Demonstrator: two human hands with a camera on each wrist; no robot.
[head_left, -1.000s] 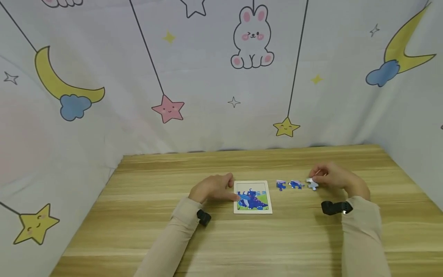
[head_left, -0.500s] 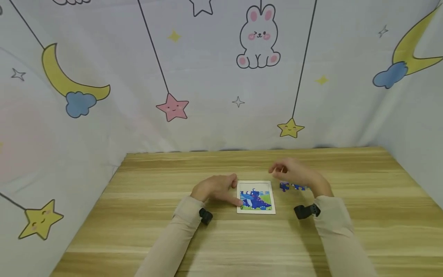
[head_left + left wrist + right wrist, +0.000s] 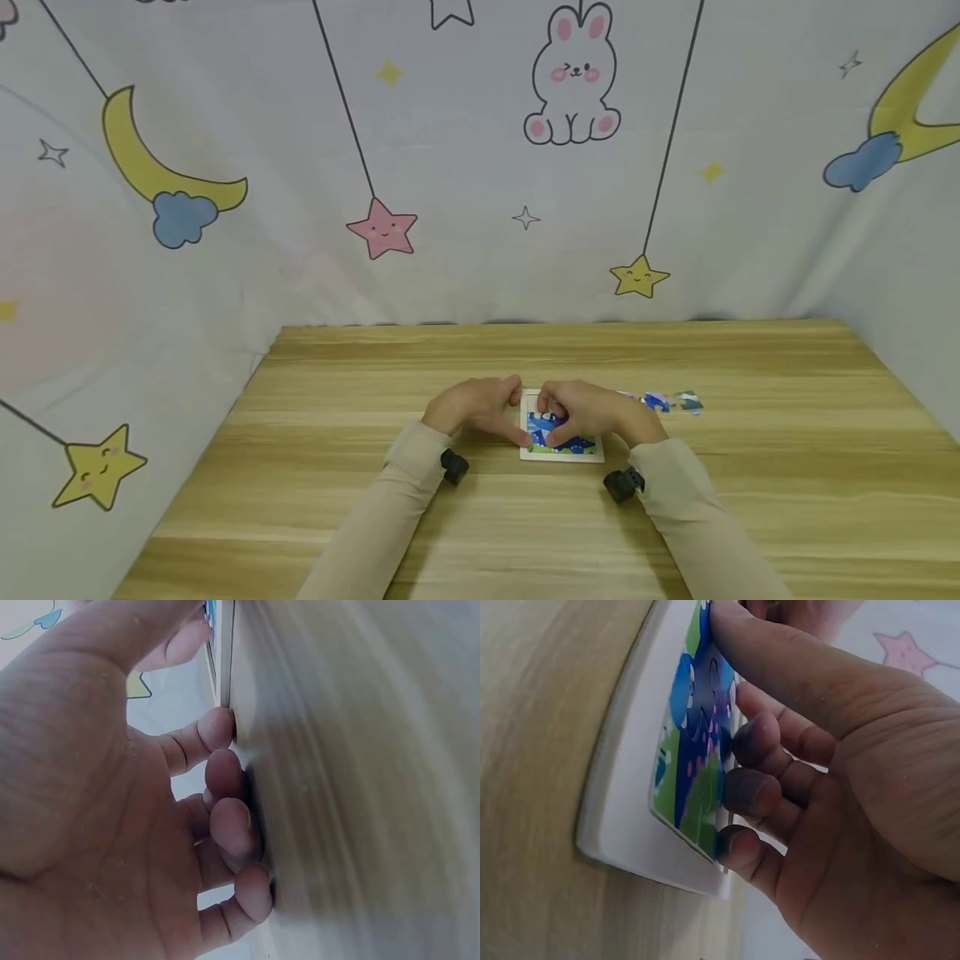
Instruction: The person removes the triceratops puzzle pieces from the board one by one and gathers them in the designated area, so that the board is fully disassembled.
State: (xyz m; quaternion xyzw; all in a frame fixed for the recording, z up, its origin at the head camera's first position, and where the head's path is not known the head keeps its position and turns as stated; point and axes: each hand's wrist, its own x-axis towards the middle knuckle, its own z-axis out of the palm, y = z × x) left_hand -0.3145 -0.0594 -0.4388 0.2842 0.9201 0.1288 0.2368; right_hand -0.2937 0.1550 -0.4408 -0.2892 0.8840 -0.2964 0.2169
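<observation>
My left hand (image 3: 480,406) rests at the left side of a jigsaw puzzle board (image 3: 525,454) with a white frame. In the left wrist view, the bent fingers (image 3: 232,829) rest on the table, and one fingertip meets the frame's edge. My right hand (image 3: 588,411) lies over the board, thumb and fingertips on the blue dinosaur picture (image 3: 697,750); I see no loose piece in it. Part of the picture is hidden beneath this hand. Right of the board lie loose puzzle pieces: a blue one (image 3: 656,402), a green and white one (image 3: 688,402), and one mostly hidden.
The board and pieces lie on a wood-grain table (image 3: 480,517). Behind it hangs a white cloth (image 3: 450,167) printed with a rabbit, stars and moons. Each wrist wears a small black camera, such as the right wrist camera (image 3: 624,483).
My right hand has left the outermost loose piece and moved left onto the puzzle board. The left hand stays at the board's left side. The head view has shifted slightly.
</observation>
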